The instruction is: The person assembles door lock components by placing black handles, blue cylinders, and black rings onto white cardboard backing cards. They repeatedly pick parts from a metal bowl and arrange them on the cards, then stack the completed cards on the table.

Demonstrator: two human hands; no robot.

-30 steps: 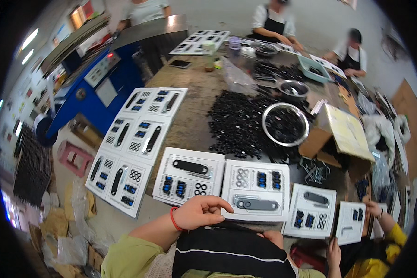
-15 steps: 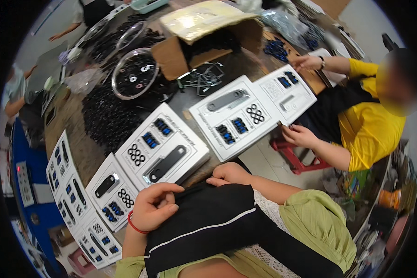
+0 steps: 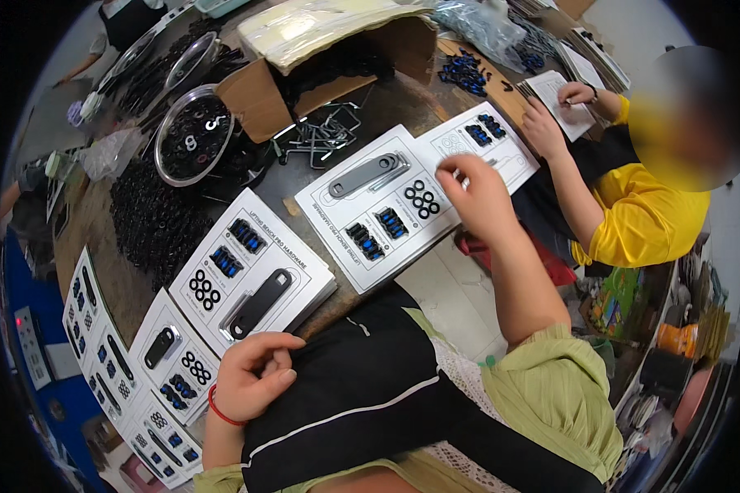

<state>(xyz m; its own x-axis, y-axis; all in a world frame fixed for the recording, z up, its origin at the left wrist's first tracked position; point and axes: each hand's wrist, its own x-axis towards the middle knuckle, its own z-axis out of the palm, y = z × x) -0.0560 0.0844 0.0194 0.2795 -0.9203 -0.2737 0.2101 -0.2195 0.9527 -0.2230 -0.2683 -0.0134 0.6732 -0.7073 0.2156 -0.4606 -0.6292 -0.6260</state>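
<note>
My right hand [image 3: 474, 197] is raised over the right edge of a white printed card [image 3: 337, 185]. Its fingers are bent together, and whatever is at their tips I cannot make out. On that card lie a black flat wrench [image 3: 363, 176], a metal hex key [image 3: 390, 174], black rings [image 3: 422, 199] and blue-and-black bolts [image 3: 376, 232]. Low over my black apron [image 3: 345, 370], my left hand [image 3: 259, 374] is loosely curled, thumb apart from the forefinger, holding nothing visible. It is nearest to a thick stack of cards [image 3: 304, 304] whose top card bears similar parts.
More filled cards [image 3: 173, 361] overlap along the left. Behind are a heap of black parts [image 3: 152, 234], a clear bowl [image 3: 159, 156] of rings, loose hex keys [image 3: 325, 135] and an open carton [image 3: 259, 99]. A person in yellow [image 3: 633, 218] works at the right.
My right hand has risen from the apron to the upper right, over the cards. The left hand stays curled. The person in yellow has moved both hands to a card farther back.
</note>
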